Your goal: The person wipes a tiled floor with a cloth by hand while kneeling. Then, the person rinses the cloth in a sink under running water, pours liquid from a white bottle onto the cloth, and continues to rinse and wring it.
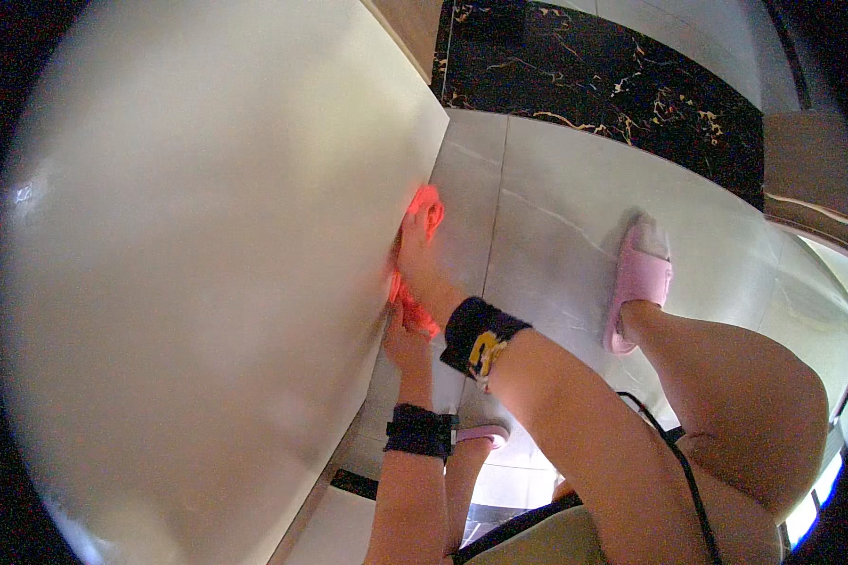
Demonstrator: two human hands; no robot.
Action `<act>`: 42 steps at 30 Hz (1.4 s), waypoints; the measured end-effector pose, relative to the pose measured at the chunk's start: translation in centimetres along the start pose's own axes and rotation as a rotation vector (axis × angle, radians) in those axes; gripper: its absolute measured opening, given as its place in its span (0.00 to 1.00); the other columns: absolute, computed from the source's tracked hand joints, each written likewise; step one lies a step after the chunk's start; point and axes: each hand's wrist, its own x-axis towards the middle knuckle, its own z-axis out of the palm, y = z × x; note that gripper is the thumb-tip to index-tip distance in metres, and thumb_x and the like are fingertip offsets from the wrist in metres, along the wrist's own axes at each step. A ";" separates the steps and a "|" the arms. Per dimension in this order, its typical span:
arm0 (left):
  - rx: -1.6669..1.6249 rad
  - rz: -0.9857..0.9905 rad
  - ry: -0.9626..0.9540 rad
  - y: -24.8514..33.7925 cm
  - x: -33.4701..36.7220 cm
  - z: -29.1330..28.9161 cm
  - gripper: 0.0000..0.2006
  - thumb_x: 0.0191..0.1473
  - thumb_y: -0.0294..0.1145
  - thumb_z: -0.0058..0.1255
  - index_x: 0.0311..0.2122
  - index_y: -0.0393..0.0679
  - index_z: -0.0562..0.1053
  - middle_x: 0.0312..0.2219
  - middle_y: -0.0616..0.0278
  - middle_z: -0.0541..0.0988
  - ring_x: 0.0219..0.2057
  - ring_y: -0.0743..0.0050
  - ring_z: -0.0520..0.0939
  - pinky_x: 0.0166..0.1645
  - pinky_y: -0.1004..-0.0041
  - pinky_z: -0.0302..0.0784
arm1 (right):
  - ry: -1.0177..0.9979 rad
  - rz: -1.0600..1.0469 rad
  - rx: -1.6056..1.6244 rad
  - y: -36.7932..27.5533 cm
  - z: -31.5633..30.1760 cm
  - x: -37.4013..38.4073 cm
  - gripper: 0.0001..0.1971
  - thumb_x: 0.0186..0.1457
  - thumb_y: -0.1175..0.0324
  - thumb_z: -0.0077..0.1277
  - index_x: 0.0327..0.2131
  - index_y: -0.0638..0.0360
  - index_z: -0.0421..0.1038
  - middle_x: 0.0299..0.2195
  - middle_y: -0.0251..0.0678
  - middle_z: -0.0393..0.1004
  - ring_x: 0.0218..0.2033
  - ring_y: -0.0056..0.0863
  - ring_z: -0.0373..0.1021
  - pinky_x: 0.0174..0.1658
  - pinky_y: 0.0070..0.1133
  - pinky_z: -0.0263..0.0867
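Observation:
A bright red cloth [417,315] is bunched against the edge of a large, pale, smooth panel [207,282] that looks like a door. My right hand [416,252] presses the farther part of the cloth against that edge, its fingers partly hidden by the panel. Closer to me, my left hand [407,347] grips the cloth's near end, with the fingertips largely out of sight. Dark bands circle both wrists; the right wristband [481,341] carries a yellow mark.
Grey tiles [546,226] cover the floor, crossed farther off by a black marble strip [594,80] with gold veins. My foot in a pink slipper [643,282] stands at right; another pink slipper [485,435] shows near my left wrist. A black cord [693,490] hangs beside my right arm.

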 end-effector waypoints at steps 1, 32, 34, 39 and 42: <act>-0.044 -0.125 -0.018 0.2 -0.9 -0.9 0.25 0.52 0.38 0.54 0.56 0.48 0.70 0.43 0.53 0.80 0.39 0.64 0.82 0.40 0.68 0.77 | -0.003 0.007 0.005 0.9 0.2 0.1 0.26 0.69 0.61 0.22 0.65 0.65 0.38 0.64 0.46 0.45 0.63 0.42 0.49 0.65 0.27 0.45; -1.166 -0.018 0.365 11.8 -6.8 -11.5 0.19 0.60 0.31 0.43 0.55 0.39 0.62 0.54 0.51 0.68 0.53 0.54 0.71 0.55 0.60 0.71 | -0.169 -0.939 -0.061 -7.7 4.8 -10.4 0.33 0.59 0.60 0.45 0.61 0.68 0.47 0.66 0.51 0.36 0.65 0.57 0.37 0.65 0.41 0.41; -1.321 -0.077 0.399 10.8 -5.7 -9.7 0.19 0.60 0.31 0.43 0.54 0.38 0.61 0.54 0.50 0.68 0.54 0.53 0.70 0.58 0.59 0.68 | -0.123 -0.837 -0.287 -5.2 5.2 -8.6 0.35 0.59 0.62 0.43 0.63 0.70 0.41 0.67 0.53 0.30 0.66 0.60 0.31 0.66 0.43 0.36; -0.785 0.031 0.304 6.2 -3.1 -5.1 0.22 0.60 0.31 0.45 0.58 0.42 0.58 0.57 0.53 0.65 0.56 0.59 0.68 0.61 0.62 0.64 | 0.140 -0.434 -0.247 0.5 5.4 -1.6 0.36 0.52 0.69 0.48 0.60 0.74 0.45 0.66 0.61 0.30 0.67 0.59 0.32 0.68 0.36 0.36; -0.810 0.008 0.259 3.5 -1.8 -3.4 0.15 0.59 0.25 0.44 0.51 0.38 0.64 0.52 0.54 0.69 0.54 0.60 0.70 0.60 0.63 0.64 | 0.145 -0.464 -0.135 5.7 4.5 0.9 0.38 0.54 0.68 0.42 0.63 0.71 0.35 0.67 0.56 0.29 0.68 0.52 0.28 0.68 0.33 0.32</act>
